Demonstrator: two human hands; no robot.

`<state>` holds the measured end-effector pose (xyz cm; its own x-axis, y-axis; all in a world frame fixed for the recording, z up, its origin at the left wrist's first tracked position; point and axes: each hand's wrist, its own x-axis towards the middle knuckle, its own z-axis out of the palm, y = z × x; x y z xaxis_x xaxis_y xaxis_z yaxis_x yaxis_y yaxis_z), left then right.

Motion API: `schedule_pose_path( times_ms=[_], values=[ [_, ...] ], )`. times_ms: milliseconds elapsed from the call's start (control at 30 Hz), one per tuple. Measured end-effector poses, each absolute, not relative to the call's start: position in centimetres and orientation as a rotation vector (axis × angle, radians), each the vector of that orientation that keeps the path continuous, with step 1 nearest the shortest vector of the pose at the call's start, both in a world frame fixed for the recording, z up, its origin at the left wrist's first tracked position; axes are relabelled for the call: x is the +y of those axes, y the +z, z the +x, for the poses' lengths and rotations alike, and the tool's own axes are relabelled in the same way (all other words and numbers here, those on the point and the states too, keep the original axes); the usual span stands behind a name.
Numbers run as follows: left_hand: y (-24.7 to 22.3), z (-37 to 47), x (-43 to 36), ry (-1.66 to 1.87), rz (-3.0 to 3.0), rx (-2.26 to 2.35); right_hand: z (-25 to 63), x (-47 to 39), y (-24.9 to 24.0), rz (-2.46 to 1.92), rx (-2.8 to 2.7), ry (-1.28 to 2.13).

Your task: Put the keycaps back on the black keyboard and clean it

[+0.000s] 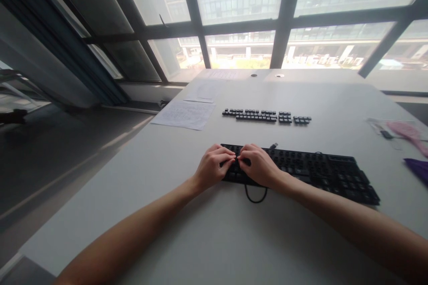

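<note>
A black keyboard (296,164) lies on the white table, many of its key positions bare of caps. Over its left part, my left hand (214,162) and my right hand (256,163) almost meet at the fingertips. Both hands are closed in a pinch. Whatever sits between the fingers is too small to make out. Behind the keyboard, loose black keycaps (257,117) stand in rows. A black cable (256,201) loops out at the keyboard's front edge, and a USB plug (274,145) shows at its back edge.
Printed paper sheets (185,113) lie at the table's left edge. At the right are a pink item (406,131), a small dark object (387,134) and a purple item (417,169). Two round cable holes (253,75) are near the windows.
</note>
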<state>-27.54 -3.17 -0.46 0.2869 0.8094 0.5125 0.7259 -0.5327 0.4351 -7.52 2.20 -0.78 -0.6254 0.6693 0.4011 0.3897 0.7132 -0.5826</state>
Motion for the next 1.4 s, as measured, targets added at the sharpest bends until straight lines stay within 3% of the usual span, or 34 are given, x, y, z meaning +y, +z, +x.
schedule_pose_path(
  times_ms=[633,800,1033,1233,1400],
  values=[
    [0.3,-27.7,-2.3,1.086,2.403,1.556,-6.8,2.4,0.2,-0.864,-2.349,0.615],
    [1.3,-29.1,3.4,1.158,2.420,1.683,-6.7,7.1,1.8,-1.038,-2.305,0.424],
    [-0.2,-29.6,13.9,0.828,2.442,1.961,-9.4,16.5,2.2,-1.230,-2.484,0.053],
    [-1.5,-29.4,16.4,0.681,2.563,1.991,-11.2,18.5,0.6,-1.157,-2.577,-0.078],
    [-2.1,-29.5,16.8,0.783,2.536,1.903,-11.7,19.1,0.0,-1.088,-2.585,-0.081]
  ],
)
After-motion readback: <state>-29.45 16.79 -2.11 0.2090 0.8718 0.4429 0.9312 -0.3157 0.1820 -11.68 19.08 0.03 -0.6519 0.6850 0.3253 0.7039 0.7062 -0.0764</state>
